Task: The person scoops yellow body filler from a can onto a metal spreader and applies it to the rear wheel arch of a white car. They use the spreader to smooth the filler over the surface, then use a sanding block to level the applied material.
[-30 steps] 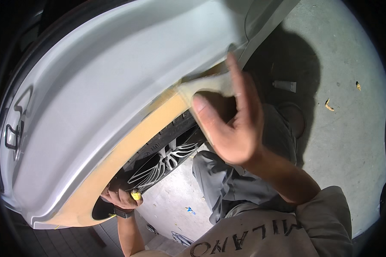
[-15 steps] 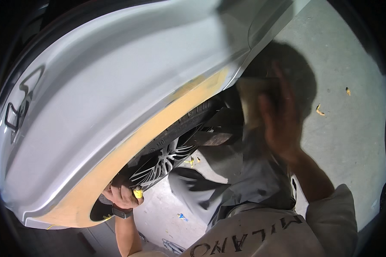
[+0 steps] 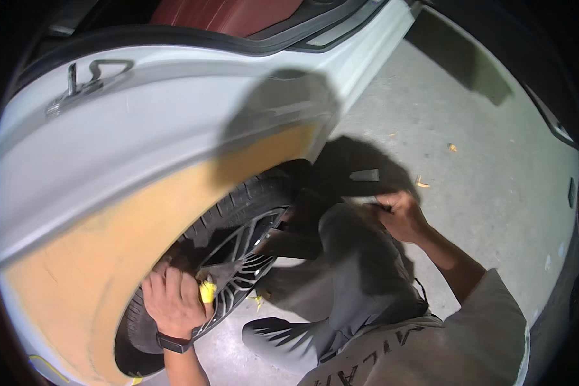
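Note:
My left hand [image 3: 174, 297], with a dark band on its wrist, is at the wheel arch, against the tyre [image 3: 235, 202]. Its fingers are curled, and yellow wrapping [image 3: 207, 291] shows at the thumb. A greyish flat shape sticks out beside it; whether the hand holds it I cannot tell. My right hand [image 3: 402, 215] is closed beside my knee, around a thin pale flat piece seen nearly edge-on, its kind unclear. Tan filler covers the panel [image 3: 103, 257] around the arch of a white car body [image 3: 109, 154].
A spoked wheel rim [image 3: 244, 267] and a dark brown flat piece [image 3: 289, 244] lie between the tyre and my bent leg [image 3: 360, 270]. Yellow scraps [image 3: 421, 183] dot the grey floor [image 3: 489, 212]. A red seat [image 3: 225, 16] shows inside the car.
My right hand, raised and blurred with a squarish pale piece before, is now lower, by my knee. The view has shifted, bringing in the car's red seat. My left hand stays at the arch.

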`<state>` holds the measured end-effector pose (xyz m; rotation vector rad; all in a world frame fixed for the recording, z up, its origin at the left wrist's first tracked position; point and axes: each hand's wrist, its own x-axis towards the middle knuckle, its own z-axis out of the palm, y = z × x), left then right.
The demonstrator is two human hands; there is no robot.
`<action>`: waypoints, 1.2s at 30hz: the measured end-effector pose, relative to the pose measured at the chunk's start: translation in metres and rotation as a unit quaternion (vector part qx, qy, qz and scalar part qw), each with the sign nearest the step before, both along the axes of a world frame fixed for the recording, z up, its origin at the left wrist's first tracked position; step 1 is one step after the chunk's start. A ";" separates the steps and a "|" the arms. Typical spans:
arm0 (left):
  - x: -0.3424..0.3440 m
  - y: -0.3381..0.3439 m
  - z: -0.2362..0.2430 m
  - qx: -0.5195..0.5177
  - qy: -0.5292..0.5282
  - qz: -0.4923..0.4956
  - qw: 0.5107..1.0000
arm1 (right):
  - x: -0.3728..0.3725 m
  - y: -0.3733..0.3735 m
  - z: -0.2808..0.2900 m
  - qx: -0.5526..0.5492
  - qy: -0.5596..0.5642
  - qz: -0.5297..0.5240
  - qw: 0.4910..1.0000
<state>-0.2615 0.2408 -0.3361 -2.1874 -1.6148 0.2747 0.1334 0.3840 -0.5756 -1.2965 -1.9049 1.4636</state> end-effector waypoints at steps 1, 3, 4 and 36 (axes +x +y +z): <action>0.004 0.003 0.002 0.004 -0.012 -0.003 1.000 | 0.002 0.006 0.009 -0.042 -0.084 0.060 0.994; 0.011 0.010 0.005 0.013 -0.042 -0.034 0.998 | 0.011 0.008 0.021 -0.033 -0.031 0.142 0.989; 0.014 0.014 0.007 0.020 -0.064 -0.054 0.996 | 0.021 0.009 0.026 -0.121 -0.099 0.181 0.971; 0.256 0.027 -0.294 -0.192 -0.832 0.045 0.519 | 0.091 -0.132 -0.054 0.391 -0.214 -0.002 0.895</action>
